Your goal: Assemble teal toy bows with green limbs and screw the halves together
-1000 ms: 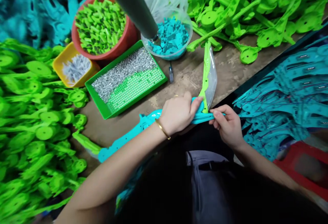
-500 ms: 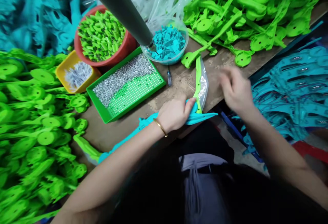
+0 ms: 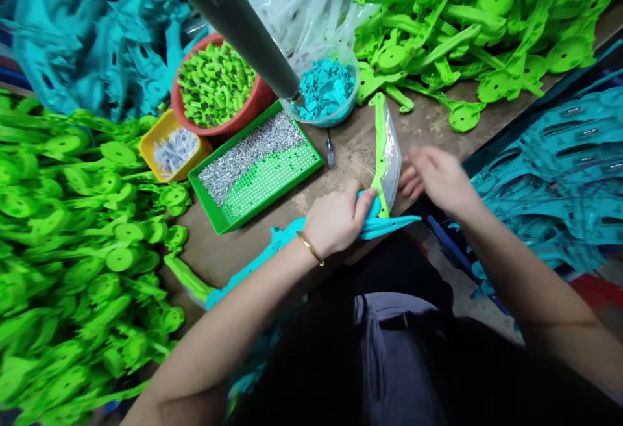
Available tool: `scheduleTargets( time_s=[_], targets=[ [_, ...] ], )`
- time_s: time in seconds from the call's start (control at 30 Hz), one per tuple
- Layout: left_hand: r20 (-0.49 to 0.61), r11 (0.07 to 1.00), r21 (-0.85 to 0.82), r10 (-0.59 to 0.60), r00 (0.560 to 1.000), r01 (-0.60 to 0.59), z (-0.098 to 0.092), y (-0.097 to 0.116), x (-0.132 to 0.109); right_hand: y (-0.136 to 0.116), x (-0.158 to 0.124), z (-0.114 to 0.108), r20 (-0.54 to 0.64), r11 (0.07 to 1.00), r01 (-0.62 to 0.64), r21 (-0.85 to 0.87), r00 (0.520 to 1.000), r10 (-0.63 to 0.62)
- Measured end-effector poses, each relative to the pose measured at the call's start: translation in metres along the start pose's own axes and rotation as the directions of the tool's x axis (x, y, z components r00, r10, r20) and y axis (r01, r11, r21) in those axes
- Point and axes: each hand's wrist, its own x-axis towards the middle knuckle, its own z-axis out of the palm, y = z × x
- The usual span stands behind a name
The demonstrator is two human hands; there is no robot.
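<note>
My left hand (image 3: 335, 218) is closed around the right part of a long blue plastic toy part (image 3: 263, 254), which lies slanted along the table's near edge. From that end a green plastic arm (image 3: 381, 147) sticks up, with a clear plastic piece (image 3: 392, 160) along its right side. At the far lower left end, partly behind my forearm, there is a second green arm (image 3: 187, 276). Just right of the clear piece, my right hand (image 3: 433, 176) has its fingers apart and slightly smeared by motion. I see nothing in it.
Beyond the toy part stand a green tray (image 3: 257, 192) of small metal screws, a yellow box (image 3: 150, 147), a red bowl (image 3: 265, 91) and a clear bowl (image 3: 357, 82). A grey power driver (image 3: 243, 30) hangs above. Green parts (image 3: 111, 244) pile up left and back right.
My right hand has come down and left, closer to the clear plastic, and its fingers have spread. The left hand keeps its grip. The view has shifted slightly.
</note>
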Motion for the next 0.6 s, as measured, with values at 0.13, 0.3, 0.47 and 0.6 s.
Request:
scheduleTargets(
  time_s=[0.13,0.3,0.47,0.6],
  targets=[
    [-0.039,1.0,-0.005,-0.026,0.999,0.026,0.002,0.007,0.011,0.032,-0.055,0.026,0.107,0.868,-0.191,0.457,0.981,0.16],
    [-0.083,0.998,-0.054,0.006,0.997,-0.01,0.004,0.011,0.019,0.039,-0.058,0.034,-0.15,0.889,-0.02,0.457,0.984,0.099],
    [-0.03,0.999,0.028,0.04,0.999,-0.039,-0.004,0.002,0.02,0.034,-0.051,0.023,-0.225,0.887,0.043,0.459,0.972,0.069],
    [-0.056,0.998,0.068,-0.002,0.998,0.005,-0.002,0.001,0.021,0.03,-0.055,0.031,-0.131,0.769,-0.022,0.638,0.982,0.137]
  ],
)
